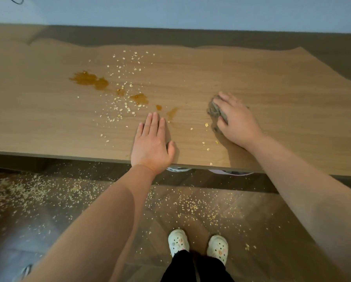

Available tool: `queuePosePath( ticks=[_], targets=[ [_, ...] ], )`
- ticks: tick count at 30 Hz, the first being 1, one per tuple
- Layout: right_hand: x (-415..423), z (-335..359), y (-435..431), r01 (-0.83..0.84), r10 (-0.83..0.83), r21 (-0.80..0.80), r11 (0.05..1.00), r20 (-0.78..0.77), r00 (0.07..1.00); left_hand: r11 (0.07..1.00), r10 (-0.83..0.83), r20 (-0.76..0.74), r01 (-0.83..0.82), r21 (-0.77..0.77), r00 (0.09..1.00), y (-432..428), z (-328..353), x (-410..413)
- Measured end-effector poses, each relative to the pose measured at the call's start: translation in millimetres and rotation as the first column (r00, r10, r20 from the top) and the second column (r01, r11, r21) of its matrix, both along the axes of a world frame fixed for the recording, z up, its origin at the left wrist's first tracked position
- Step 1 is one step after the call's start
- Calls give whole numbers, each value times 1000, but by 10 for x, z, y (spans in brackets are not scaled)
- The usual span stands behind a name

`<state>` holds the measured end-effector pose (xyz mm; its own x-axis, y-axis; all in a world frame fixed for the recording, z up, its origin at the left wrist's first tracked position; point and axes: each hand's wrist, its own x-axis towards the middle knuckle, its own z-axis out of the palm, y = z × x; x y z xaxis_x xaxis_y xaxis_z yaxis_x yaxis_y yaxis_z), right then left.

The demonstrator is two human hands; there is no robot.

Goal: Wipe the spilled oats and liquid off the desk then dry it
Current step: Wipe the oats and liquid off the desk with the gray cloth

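Now left hand [151,144] flat, right hand [235,121] gripping cloth [214,110]

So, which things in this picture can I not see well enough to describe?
Head view only:
1. The grey cloth is mostly covered by the right hand; its full shape is hidden.
2. A white object and a purple object under the desk are cut off by its front edge.
3. A dark cable is cut by the top frame edge.
4. The left hand hides the surface beneath it.
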<state>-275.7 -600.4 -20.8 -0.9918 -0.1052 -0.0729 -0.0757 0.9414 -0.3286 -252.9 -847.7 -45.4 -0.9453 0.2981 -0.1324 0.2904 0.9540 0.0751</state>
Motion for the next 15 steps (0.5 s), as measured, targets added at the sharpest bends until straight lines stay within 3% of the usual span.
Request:
queuePosePath(
  ticks=[4, 11, 13, 15],
  targets=[
    [233, -1, -198, -248, 248, -39, 968, 7, 969, 1000, 5, 6, -5, 12, 1000, -1, 14, 5],
    [1011, -71, -328, -558, 566, -175, 811, -4, 824, 1000, 14, -8, -14, 18, 1000, -5, 2, 14],
    [1043, 65, -219, -490, 487, -261, 832, -81, 870, 999, 16, -12, -15, 29, 1000, -2, 5, 19],
    [890, 249, -51, -269, 240, -331, 904, -128, 962, 999, 21, -20, -21, 35, 1000, -1, 7, 20]
  ],
)
